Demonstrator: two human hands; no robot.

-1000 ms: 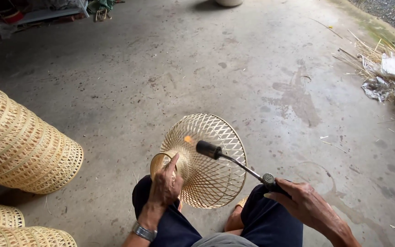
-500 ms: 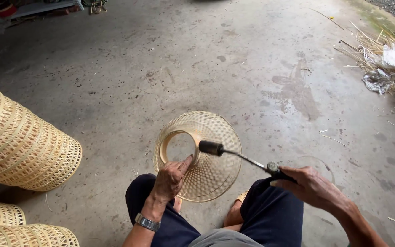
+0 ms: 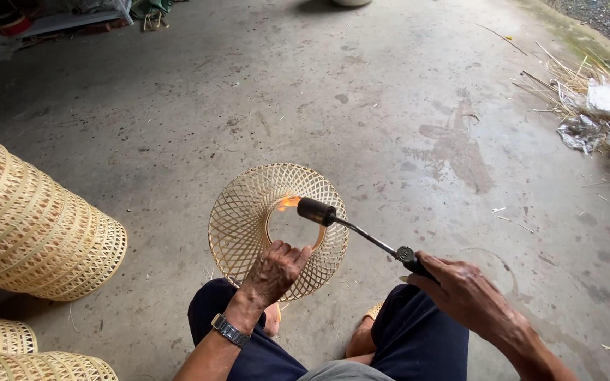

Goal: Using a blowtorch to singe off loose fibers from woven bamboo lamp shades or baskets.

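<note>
Stacked woven baskets (image 3: 33,226) near left on concrete floor (image 3: 178,127). Straw and plastic scraps (image 3: 601,106) far right. Clutter (image 3: 51,17) far left.

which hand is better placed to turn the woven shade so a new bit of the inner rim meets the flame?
Left, probably. The left hand already grips the woven bamboo shade at its inner ring. The right hand is occupied holding the torch, whose flame touches the ring's top edge.

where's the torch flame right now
In the head view, centre: the flame licks the inner ring of the woven bamboo shade, just above the left hand; the right hand holds the torch.
</note>
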